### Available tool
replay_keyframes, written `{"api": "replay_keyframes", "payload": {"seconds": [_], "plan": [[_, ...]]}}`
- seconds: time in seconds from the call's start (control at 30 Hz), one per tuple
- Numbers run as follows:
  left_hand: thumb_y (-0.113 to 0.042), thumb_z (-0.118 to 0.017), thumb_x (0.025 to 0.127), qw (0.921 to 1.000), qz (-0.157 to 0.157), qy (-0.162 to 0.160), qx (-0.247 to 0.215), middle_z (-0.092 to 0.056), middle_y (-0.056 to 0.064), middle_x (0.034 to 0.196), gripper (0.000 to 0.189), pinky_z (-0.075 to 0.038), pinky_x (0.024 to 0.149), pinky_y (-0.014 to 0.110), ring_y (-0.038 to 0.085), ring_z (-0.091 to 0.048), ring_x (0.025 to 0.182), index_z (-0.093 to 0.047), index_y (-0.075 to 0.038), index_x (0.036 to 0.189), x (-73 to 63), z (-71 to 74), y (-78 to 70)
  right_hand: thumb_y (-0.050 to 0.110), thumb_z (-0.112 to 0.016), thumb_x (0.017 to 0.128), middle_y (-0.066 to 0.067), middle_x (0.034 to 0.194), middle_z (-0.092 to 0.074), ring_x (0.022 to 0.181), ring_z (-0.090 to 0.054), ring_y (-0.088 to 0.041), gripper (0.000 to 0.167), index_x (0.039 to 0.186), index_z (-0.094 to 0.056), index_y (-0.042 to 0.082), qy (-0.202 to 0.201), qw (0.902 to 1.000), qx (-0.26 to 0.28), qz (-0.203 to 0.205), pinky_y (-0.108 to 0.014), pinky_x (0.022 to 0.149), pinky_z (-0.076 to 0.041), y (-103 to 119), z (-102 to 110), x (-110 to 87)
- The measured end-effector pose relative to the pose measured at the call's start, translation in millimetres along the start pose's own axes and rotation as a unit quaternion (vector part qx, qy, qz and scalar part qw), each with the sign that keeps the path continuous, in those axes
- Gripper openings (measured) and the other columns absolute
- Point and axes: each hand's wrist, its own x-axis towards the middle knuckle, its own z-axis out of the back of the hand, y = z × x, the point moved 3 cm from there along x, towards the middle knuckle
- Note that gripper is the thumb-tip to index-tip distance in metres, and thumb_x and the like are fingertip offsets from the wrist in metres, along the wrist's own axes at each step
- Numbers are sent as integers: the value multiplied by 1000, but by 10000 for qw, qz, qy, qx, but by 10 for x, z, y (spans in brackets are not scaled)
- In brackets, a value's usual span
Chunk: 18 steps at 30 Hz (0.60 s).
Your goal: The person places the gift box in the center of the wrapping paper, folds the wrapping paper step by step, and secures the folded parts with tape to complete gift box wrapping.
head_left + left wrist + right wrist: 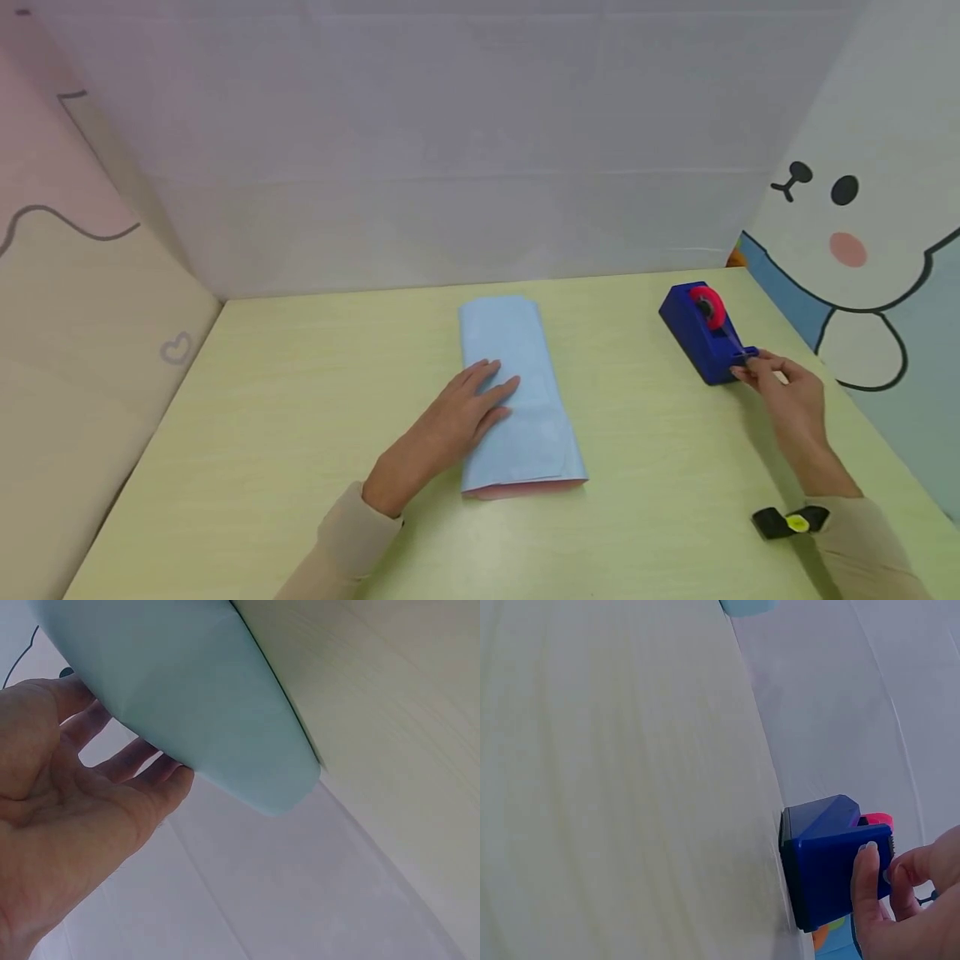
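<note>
A light blue folded sheet of paper (pixel 510 333), pink on its inner side at the near end, lies lengthwise mid-table. My left hand (pixel 457 412) rests on its left side with the fingers spread. In the left wrist view the paper (pixel 187 697) bulges upward beneath the fingertips. Toward the right stands a blue tape dispenser (pixel 692 337) with a red-ringed tape roll (pixel 716 307). At its cutter end my right hand (pixel 798 404) pinches the end of the tape between thumb and index finger. Another finger lies against the dispenser's front (pixel 829 874) in the right wrist view.
The pale yellow-green table (pixel 337 375) backs onto a white sheet wall (pixel 465 167). A panel with a cartoon face (pixel 862 225) borders the right side, close to my right hand. Another printed panel (pixel 90 333) borders the left. A black strap with a yellow patch (pixel 791 523) sits by the right sleeve.
</note>
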Motion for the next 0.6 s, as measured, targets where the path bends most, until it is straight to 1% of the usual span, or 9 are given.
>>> {"api": "replay_keyframes", "payload": {"seconds": [0.13,0.2,0.27,0.37,0.47,0.5,0.53,0.57,0.6], "plan": [[-19,-69,100,10000,10,-18,34,-54,26,142,42,-40,114,50,44,-49,136,-64,-4,139,-1,-2,4,12,-58,103,-22,147,-40,77,-70,8,26,88,-59,-9,-126,9993,-281,212,-9,76,-51,9,-18,4],[-19,-69,100,10000,39,-5,16,-54,26,143,42,-40,114,51,44,-48,137,-64,-4,139,-4,5,1,12,-57,102,-22,148,-41,77,-69,9,26,88,-57,-10,-182,9986,-447,237,-7,76,-51,19,-26,-1],[-19,-69,100,10000,76,6,-23,-54,26,143,43,-39,114,51,43,-48,137,-64,-5,139,-5,11,-2,12,-55,103,-23,152,-41,77,-67,12,26,89,-55,-10,-221,9962,-792,294,-5,76,-50,35,-35,-7],[-19,-69,100,9999,97,25,-45,-54,26,143,43,-39,114,51,43,-48,138,-63,-5,140,-2,15,-8,14,-54,103,-25,155,-41,78,-64,15,26,91,-53,-9,-309,9903,-1297,383,-4,66,-48,63,-44,-16],[-19,-69,100,10000,80,14,-37,-54,26,143,43,-40,114,51,43,-48,137,-63,-4,139,-1,12,-12,16,-53,102,-26,154,-43,76,-63,17,27,92,-52,-9,-357,9848,-1632,484,-11,55,-43,80,-48,-24],[-19,-69,100,10000,76,8,-33,-54,26,143,43,-40,114,51,43,-48,137,-63,-4,139,-1,9,-12,17,-54,102,-25,155,-43,77,-61,17,27,92,-53,-8,-327,9810,-1843,506,-13,57,-43,65,-48,-22],[-19,-69,100,10000,83,2,-44,-54,26,143,43,-40,113,51,43,-48,137,-63,-4,139,-4,4,-11,19,-53,103,-26,156,-41,87,-66,11,28,93,-53,-8,-251,9778,-2029,457,-16,68,-48,34,-50,-19],[-19,-69,100,9999,88,7,-55,-54,26,143,42,-40,113,51,43,-48,137,-64,-4,139,-9,-4,-11,20,-52,103,-27,156,-41,99,-69,1,30,99,-56,-9,-187,9745,-2204,376,-21,80,-51,-5,-52,-20],[-18,-69,100,9999,101,35,-66,-54,26,143,42,-40,113,51,44,-48,137,-63,-4,139,-18,-11,-13,21,-50,103,-29,155,-41,111,-68,-10,32,103,-58,-10,-89,9710,-2373,278,-28,92,-51,-44,-57,-28]]}}
